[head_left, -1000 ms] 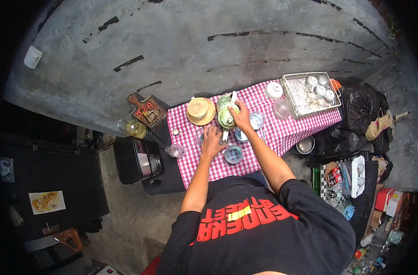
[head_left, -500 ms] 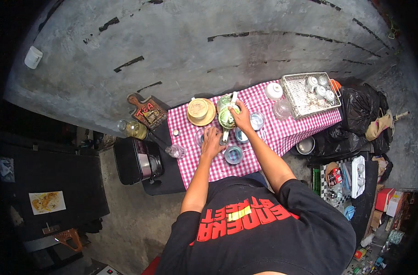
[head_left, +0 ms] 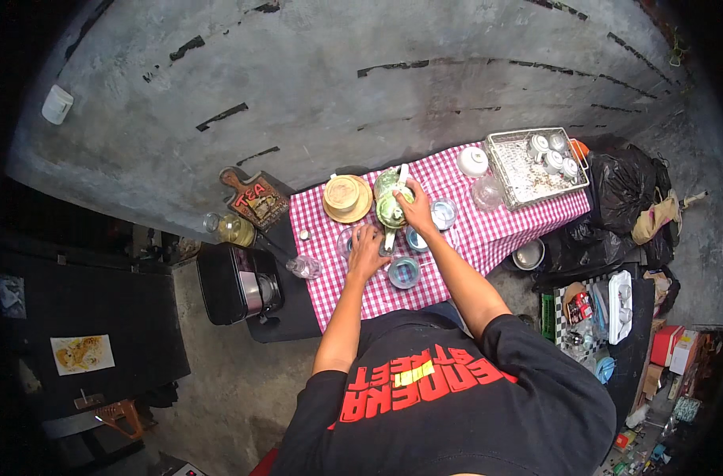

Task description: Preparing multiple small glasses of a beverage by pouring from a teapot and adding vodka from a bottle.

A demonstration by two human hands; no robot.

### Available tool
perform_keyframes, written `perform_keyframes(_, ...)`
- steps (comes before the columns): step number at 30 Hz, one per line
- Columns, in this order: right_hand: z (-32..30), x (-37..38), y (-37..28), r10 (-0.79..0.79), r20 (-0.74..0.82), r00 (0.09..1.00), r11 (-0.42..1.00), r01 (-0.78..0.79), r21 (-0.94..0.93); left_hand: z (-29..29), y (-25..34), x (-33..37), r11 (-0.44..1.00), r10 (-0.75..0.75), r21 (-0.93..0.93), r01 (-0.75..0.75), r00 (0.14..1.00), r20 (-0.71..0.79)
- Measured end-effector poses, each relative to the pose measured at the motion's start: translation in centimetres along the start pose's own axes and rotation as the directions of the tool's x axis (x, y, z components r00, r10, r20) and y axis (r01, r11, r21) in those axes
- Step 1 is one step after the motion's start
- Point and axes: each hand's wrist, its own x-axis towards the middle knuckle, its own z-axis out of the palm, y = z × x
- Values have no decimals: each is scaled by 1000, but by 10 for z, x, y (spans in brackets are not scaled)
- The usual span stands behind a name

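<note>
Checked-cloth table, basket at right end, white vessel beside it, clear glasses near middle, yellow saucer left.

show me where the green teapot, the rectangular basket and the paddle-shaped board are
green teapot (head_left: 388,209): head view, on its green body
rectangular basket (head_left: 519,172): head view, on its bare inside bottom
paddle-shaped board (head_left: 258,199): head view, middle of its face

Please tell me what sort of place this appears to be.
It looks like a home corner or a small makeshift tea stall, though I can't be sure which: a teapot over a checked tablecloth, a tray of mugs, and a rough grey wall behind.
</note>
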Motion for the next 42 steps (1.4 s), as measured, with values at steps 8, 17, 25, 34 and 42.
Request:
perform_keyframes(8, -2, -2, 0, 9, 1, 1000, 1000, -9, -1, -2, 2, 1, 1000, 2, -1, -2, 1000, 0)
perform_keyframes(17, -2, -3, 0, -11, -7, 1000, 998, 11, -69, -2, 2, 1, 1000, 7, 0, -7, 1000, -17)
perform_keyframes(25, -1, -1, -11, 37, 19, 999, 999, -37, -2, 0, 1, -1, 1000, 6, -18, -6, 999, -39)
perform_keyframes(34, 3, 6, 4, 27, -4, 1000, 1000, -27, 1, -3, 4, 0, 1000, -10, -7, 10, 1000, -28)
perform_keyframes(42, 5, 19, 4, 76, 2, 997, 997, -76, -2, -8, 8, 1, 998, -14, -55, 7, 992, -129)
